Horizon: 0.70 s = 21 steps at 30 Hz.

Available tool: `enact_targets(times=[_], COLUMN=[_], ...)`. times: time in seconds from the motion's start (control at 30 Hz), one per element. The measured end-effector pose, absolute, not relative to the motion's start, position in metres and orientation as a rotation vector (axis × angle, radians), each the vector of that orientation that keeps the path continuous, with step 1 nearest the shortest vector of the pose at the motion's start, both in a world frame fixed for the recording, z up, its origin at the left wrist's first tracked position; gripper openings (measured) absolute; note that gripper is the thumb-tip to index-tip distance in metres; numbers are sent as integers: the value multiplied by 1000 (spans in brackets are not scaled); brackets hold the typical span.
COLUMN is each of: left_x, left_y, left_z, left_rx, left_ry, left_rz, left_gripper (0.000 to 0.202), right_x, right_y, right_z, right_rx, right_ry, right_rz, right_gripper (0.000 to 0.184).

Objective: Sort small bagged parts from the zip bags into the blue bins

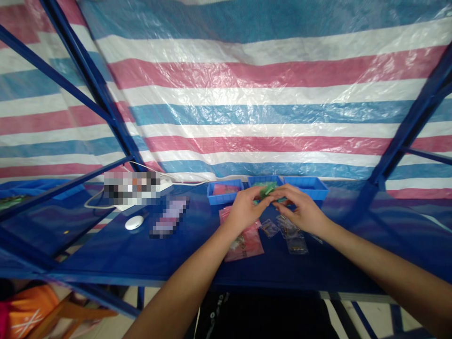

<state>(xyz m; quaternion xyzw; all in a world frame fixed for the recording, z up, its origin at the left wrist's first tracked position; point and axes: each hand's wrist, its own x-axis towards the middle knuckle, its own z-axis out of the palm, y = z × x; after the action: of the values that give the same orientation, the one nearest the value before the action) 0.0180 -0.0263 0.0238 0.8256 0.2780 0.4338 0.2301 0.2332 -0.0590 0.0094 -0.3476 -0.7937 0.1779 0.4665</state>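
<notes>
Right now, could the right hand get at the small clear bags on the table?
Probably yes: the right hand is close to the small clear bags, and several lie in plain view, though it seems busy with the green packet.

We see a small green object [269,189], details blurred, held between left hand [246,205] and right hand [301,207], right of the frame's centre.

Left grip [247,205] and right grip [298,207] hold a green item [270,189].
</notes>
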Motion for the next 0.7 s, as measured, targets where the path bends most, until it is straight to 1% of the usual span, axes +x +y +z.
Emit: enact_targets(times=[0.1, 0.2, 0.27, 0.4, 0.47, 0.63, 0.7], left_x=[16, 15, 16, 19, 20, 19, 18], left_y=[-21, -20, -20, -22, -21, -19, -19], left_z=[22, 22, 20, 15, 14, 16, 18], left_rx=[2282, 2281, 2254, 2165, 2150, 2140, 2173], left_ry=[791, 783, 776, 752, 745, 844, 869], left_rz=[1238, 1266, 1237, 1167, 1170, 1278, 1301], left_gripper=[24, 21, 25, 35, 37, 36, 30], right_x=[234, 234, 234, 235, 237, 240, 239], right_y=[-57, -54, -53, -50, -48, -45, -47], right_z=[8, 4, 2, -1, -2, -1, 1], right_rx=[-940, -949, -921, -920, -935, -946, -952], right_ry=[-1805, -1741, -1757, -1736, -1677, -1538, -1499], right_rz=[442, 456, 487, 617, 657, 627, 603], right_gripper=[23, 37, 43, 33, 31, 32, 33])
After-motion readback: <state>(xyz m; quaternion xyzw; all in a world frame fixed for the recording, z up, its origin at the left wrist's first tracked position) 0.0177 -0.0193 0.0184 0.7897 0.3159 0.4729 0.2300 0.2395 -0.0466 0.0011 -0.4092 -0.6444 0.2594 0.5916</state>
